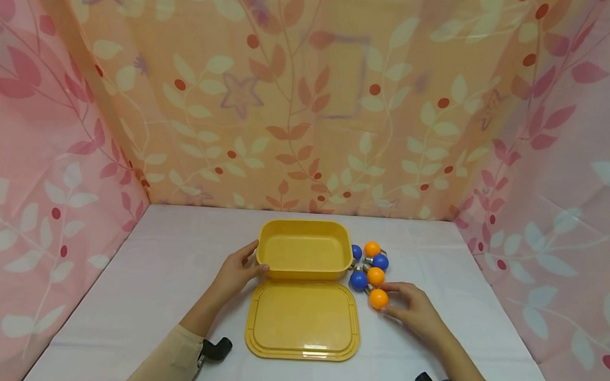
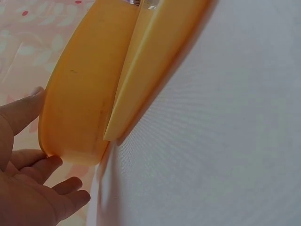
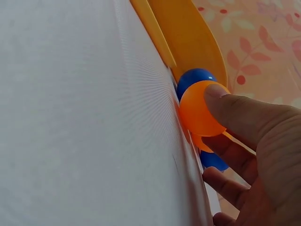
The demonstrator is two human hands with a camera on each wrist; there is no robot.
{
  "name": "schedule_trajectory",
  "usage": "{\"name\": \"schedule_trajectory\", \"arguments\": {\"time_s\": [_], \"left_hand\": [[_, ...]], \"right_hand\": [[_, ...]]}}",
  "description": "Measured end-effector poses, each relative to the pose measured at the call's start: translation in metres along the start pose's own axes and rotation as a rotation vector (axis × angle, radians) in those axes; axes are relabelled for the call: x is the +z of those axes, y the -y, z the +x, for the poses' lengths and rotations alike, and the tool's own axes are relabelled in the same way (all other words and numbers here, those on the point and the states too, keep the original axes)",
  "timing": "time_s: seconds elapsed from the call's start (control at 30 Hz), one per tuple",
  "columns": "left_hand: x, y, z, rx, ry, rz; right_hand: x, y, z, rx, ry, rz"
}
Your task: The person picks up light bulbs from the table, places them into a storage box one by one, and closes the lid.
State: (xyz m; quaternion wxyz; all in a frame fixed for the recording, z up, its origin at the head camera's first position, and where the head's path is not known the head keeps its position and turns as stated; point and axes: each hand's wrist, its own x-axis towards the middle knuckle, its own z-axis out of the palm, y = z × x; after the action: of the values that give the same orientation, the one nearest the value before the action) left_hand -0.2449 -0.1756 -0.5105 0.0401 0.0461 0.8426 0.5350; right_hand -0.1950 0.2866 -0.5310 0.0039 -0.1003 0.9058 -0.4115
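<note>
My left hand [image 1: 236, 271] grips the left end of a yellow plastic box [image 1: 303, 274], thumb at the near corner and fingers along the side. The box stands open side up; its inside shows no contents. In the right wrist view, the thumb of my right hand [image 3: 263, 141] lies on an orange light bulb [image 3: 200, 110], with a finger on its far side. That bulb is the nearest of a small cluster right of the box. Behind it are a blue bulb [image 1: 358, 281] and another orange bulb [image 1: 375, 276], their metal screw bases partly hidden.
Flat in front of the box lies its yellow lid [image 1: 303, 321]. Farther back in the cluster are an orange bulb [image 1: 372, 249] and two blue bulbs, one [image 1: 356, 252] close against the box's right wall. White cloth covers the table [image 1: 180, 236]; patterned curtains [image 1: 307, 128] enclose it.
</note>
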Motion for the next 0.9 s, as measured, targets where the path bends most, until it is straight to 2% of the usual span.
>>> {"name": "schedule_trajectory", "arguments": {"time_s": [0.2, 0.33, 0.53, 0.63, 0.73, 0.9], "left_hand": [[0.000, 0.004, 0.002, 0.029, 0.006, -0.021], [0.001, 0.005, 0.004, 0.045, 0.011, -0.046], [0.000, 0.002, 0.003, 0.046, 0.031, -0.144], [0.001, 0.002, 0.003, 0.046, 0.041, -0.191], [0.001, 0.003, 0.002, 0.040, 0.044, -0.215], [0.000, 0.002, 0.003, 0.046, 0.049, -0.240]], "right_hand": [[0.002, 0.000, 0.002, -0.007, -0.001, -0.013], [0.000, 0.001, 0.000, 0.021, -0.002, -0.025], [-0.010, 0.010, -0.002, 0.080, 0.038, -0.018], [-0.016, 0.011, -0.002, 0.046, 0.060, -0.012], [-0.023, 0.015, 0.001, -0.031, 0.068, -0.018], [-0.037, 0.033, 0.014, -0.102, 0.071, -0.043]]}}
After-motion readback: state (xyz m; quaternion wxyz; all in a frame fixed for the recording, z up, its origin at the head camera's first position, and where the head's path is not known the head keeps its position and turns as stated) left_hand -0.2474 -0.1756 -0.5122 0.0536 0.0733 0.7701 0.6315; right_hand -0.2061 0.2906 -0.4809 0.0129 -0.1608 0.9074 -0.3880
